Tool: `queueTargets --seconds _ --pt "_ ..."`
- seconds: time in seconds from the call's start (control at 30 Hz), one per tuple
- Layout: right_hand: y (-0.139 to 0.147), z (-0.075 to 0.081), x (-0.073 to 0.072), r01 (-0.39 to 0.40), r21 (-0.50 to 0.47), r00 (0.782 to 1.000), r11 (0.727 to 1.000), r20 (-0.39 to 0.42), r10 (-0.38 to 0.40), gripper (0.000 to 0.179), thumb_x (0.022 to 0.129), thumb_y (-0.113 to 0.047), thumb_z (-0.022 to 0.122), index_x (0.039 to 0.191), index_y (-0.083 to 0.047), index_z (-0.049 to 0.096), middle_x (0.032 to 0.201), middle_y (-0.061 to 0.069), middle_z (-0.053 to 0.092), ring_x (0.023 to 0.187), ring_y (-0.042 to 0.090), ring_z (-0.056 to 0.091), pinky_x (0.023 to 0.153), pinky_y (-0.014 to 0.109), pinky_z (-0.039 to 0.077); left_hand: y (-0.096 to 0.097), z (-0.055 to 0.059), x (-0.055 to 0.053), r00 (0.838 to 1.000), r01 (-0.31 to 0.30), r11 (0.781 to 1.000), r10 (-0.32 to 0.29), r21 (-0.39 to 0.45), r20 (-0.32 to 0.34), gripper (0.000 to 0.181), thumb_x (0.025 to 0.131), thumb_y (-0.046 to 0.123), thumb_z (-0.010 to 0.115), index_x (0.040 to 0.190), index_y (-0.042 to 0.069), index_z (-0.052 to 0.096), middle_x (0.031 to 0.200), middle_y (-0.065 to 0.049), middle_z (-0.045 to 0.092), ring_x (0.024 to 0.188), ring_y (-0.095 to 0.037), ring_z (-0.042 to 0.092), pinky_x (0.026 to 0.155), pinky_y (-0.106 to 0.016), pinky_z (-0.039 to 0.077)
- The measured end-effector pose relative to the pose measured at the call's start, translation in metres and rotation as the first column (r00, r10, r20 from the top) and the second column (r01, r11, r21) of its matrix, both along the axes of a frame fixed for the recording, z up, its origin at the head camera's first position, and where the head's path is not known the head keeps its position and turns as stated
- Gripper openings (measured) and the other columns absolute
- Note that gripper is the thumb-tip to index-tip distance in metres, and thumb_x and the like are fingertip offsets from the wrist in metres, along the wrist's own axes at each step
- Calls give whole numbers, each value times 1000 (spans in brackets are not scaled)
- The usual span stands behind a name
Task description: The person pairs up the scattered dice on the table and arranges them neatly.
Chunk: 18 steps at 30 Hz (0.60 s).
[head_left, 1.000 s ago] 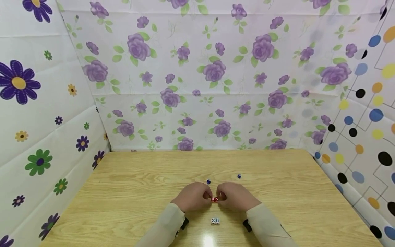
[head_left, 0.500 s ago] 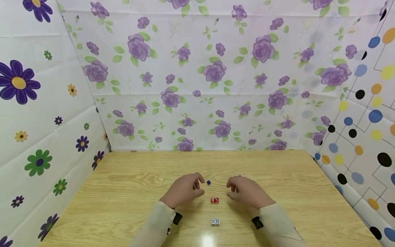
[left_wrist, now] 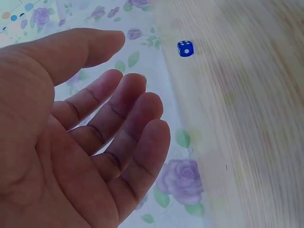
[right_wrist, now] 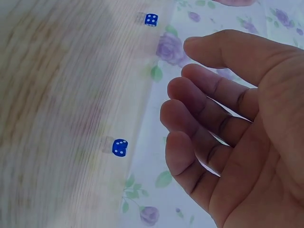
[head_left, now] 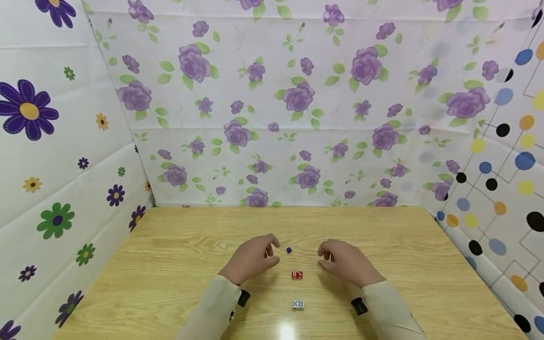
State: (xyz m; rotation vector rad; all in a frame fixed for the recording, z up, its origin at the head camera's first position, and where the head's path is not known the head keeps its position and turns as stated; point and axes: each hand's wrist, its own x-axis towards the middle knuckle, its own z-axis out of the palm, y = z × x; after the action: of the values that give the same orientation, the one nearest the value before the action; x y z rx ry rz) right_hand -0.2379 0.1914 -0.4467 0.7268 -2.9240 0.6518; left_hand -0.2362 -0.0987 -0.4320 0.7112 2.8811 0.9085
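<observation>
My left hand (head_left: 250,259) is held over the table with loosely bent fingers and nothing in it. Just right of its fingertips lies a blue die (head_left: 289,250), also in the left wrist view (left_wrist: 185,48). My right hand (head_left: 350,263) hovers opposite, its fingers loosely bent and holding nothing. A second blue die (right_wrist: 120,147) shows in the right wrist view; in the head view the right hand hides it. Between the hands, a pair of red dice (head_left: 297,275) sit side by side. Nearer to me, two white dice (head_left: 298,305) stand side by side.
The wooden table (head_left: 191,226) carries all the dice. Flowered cloth (head_left: 238,165) hangs along its back edge, more flowered cloth (head_left: 89,208) on the left, and dotted cloth (head_left: 488,203) on the right.
Both hands have let go of the red dice and drawn apart, left and right, their fingers loosening. The right blue die has become hidden behind the right hand in the head view.
</observation>
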Motion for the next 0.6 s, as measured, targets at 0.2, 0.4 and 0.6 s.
queueTargets --seconds 0.2,0.4,0.6 --pt "-1 1 0 30 -6 1000 1000 6 -30 11 94 -17 76 104 -12 74 88 -10 64 78 6 57 70 34 52 -2 2 0 1000 -14 1000 14 2 5 25 99 24 69 123 16 67 95 5 64 65 -9 56 64 -31 49" --pt "-2 1 -1 57 -7 998 998 8 -57 12 94 -18 77 104 -13 73 87 -9 63 76 6 56 69 33 50 -3 2 -1 1000 -17 1000 17 -4 -2 27 99 24 69 124 14 66 99 3 65 69 -9 57 66 -32 49" --pt "-2 3 0 85 -19 996 996 -2 -85 12 94 -17 76 105 -13 73 89 -8 62 75 8 54 69 34 49 -3 0 -1 1000 -24 1000 24 -2 -7 27 99 23 68 124 11 67 104 -1 67 78 -10 59 71 -34 51"
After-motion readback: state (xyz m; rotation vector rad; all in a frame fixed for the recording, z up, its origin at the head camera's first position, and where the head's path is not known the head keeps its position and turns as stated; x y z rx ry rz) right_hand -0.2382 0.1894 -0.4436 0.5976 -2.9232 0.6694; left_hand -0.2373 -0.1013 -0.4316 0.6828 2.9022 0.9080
